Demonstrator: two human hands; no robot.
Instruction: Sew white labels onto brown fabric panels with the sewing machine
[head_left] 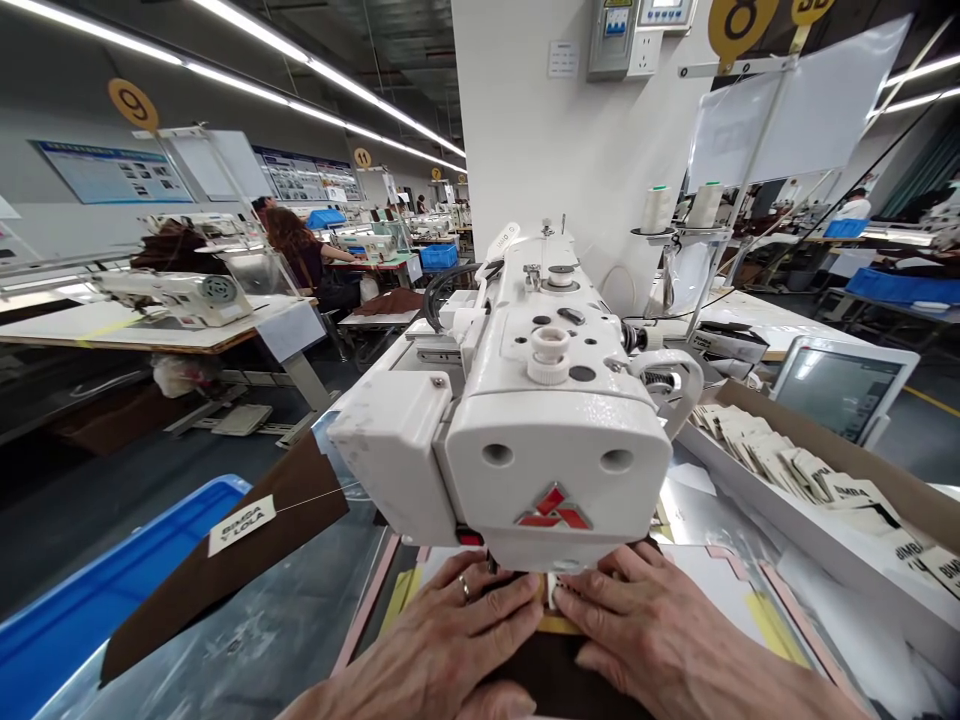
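Under the head of a white sewing machine, my left hand lies with its fingers stretched out, a ring on one of them. My right hand rests opposite, fingers extended and fingertips beside a small white label. Both hands press down on dark brown fabric. A yellow-edged opening of the sewing frame shows between them. The machine head hides the far fingertips and the needle area in part.
On the left, a brown fabric piece with a sewn label and trailing thread overlaps a blue bin. At right stand a long box of printed labels and a screen. Thread cones stand behind. A person sits farther back.
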